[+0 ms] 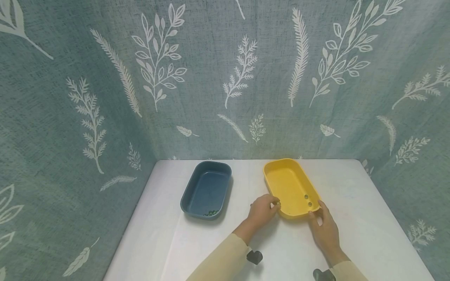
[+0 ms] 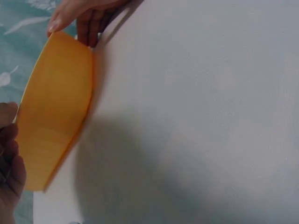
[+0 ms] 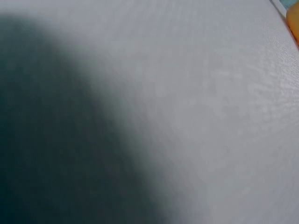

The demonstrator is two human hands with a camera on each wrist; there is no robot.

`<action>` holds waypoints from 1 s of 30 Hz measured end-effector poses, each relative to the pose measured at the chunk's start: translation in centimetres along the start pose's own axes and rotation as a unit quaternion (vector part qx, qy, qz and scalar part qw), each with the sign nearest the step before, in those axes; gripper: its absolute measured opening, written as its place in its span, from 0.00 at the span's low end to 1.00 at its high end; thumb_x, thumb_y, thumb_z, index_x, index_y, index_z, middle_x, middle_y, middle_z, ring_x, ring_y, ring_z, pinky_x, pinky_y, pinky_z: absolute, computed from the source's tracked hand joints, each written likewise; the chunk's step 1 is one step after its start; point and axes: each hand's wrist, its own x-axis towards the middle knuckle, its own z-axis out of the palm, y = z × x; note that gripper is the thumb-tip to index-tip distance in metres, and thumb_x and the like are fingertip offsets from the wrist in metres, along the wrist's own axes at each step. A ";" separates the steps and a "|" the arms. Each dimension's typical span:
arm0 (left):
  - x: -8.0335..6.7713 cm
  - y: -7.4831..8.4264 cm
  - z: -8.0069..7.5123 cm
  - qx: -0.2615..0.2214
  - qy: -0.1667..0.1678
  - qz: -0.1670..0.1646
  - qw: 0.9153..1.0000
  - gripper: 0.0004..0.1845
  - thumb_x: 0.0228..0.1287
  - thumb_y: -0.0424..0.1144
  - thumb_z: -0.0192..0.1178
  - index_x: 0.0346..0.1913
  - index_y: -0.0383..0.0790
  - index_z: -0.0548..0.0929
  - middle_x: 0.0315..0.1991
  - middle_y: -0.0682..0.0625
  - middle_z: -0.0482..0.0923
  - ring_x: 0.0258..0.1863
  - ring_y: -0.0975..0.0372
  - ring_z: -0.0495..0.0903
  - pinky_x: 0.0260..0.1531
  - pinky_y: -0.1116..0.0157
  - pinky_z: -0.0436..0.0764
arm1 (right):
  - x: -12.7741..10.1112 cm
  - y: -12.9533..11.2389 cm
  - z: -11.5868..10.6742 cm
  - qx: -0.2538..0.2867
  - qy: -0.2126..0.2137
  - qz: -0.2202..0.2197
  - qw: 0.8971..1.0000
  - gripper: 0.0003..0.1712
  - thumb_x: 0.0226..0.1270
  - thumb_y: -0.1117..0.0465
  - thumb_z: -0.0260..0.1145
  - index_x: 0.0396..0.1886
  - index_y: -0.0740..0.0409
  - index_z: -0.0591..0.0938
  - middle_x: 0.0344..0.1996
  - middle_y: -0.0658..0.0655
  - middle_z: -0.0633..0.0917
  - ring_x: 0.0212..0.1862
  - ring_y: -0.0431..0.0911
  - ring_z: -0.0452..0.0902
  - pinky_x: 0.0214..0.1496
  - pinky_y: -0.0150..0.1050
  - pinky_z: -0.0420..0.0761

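Note:
A yellow tray (image 1: 286,187) stands on the white table, with two small marbles (image 1: 306,196) near its right side. At the tray's near left corner, my left hand (image 1: 263,209) has thumb and fingertips together around a small greenish marble (image 1: 279,203), close to the rim. My right hand (image 1: 325,228) grips the near right corner, its thumb and fingers on the rim. In the left wrist view, the tray's outer wall (image 2: 58,93) shows between both hands; the marbles are hidden there. The right wrist view catches only a yellow corner (image 3: 293,21).
To the left stands a dark blue tray (image 1: 207,189) holding several small green marbles (image 1: 211,213) at its near end. A leaf-patterned curtain (image 1: 211,78) rises behind the white table (image 1: 168,242) and along both sides.

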 end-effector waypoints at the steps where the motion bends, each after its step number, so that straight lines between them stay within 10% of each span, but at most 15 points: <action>1: 0.0 0.0 0.0 -0.002 -0.002 0.001 1.000 0.11 0.59 0.50 0.58 0.43 0.53 0.82 0.36 0.63 0.78 0.27 0.74 0.72 0.25 0.76 0.72 | 0.0 0.0 0.0 0.001 0.001 -0.002 1.000 0.38 0.65 0.40 0.51 0.71 0.40 0.49 0.60 0.64 0.70 0.63 0.63 0.61 0.62 0.61 0.60; 30: -0.6 -1.6 -0.5 0.005 -0.010 0.012 1.000 0.10 0.59 0.50 0.59 0.41 0.55 0.82 0.32 0.65 0.78 0.24 0.74 0.70 0.24 0.77 0.70 | 0.1 -0.2 -0.4 0.001 -0.006 0.009 1.000 0.38 0.65 0.40 0.51 0.71 0.39 0.49 0.61 0.64 0.69 0.64 0.63 0.60 0.63 0.61 0.58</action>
